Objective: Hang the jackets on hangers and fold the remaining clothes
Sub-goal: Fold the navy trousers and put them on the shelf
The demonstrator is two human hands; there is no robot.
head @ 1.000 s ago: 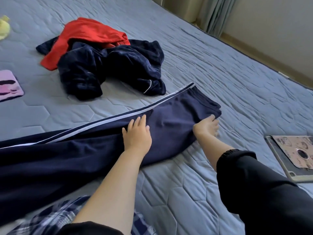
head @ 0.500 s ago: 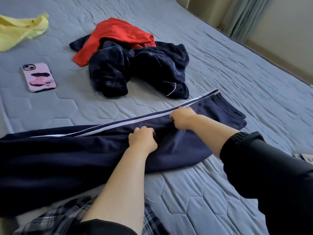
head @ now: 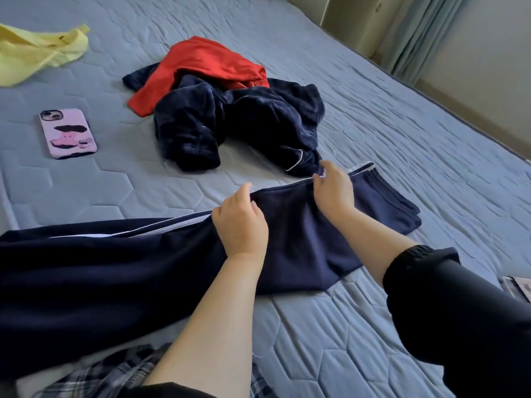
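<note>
Navy trousers (head: 129, 282) with a white side stripe lie stretched across the near part of the bed (head: 402, 124). They run from nine o'clock in the view to just past centre, with the leg ends toward three o'clock.

The left hand (head: 240, 225) has its fingers curled over the far, striped edge of the trousers, bunching the cloth, and its thumb is lifted. The right hand (head: 333, 191) grips the same edge at two o'clock from the left one, its fingers hooked round the stripe. Past it the leg ends lie flat in stacked layers. A black sleeve (head: 459, 311) covers the right forearm down to the wrist, and the left forearm is bare.

At twelve o'clock from the hands a crumpled dark blue garment (head: 235, 124) with thin white piping lies in a heap. Its nearest fold is just beside the right hand's fingertips. A red garment (head: 207, 64) lies across the heap's far side.

At ten o'clock a phone (head: 67, 133) in a pink case lies face down on the bed, well apart from the clothes. A yellow garment (head: 37, 53) sits farther off in the same direction, at the frame's corner.

Plaid cloth (head: 115, 369) shows at six o'clock under the left arm. A curtain (head: 416, 33) hangs at one o'clock, beyond the bed's edge.
</note>
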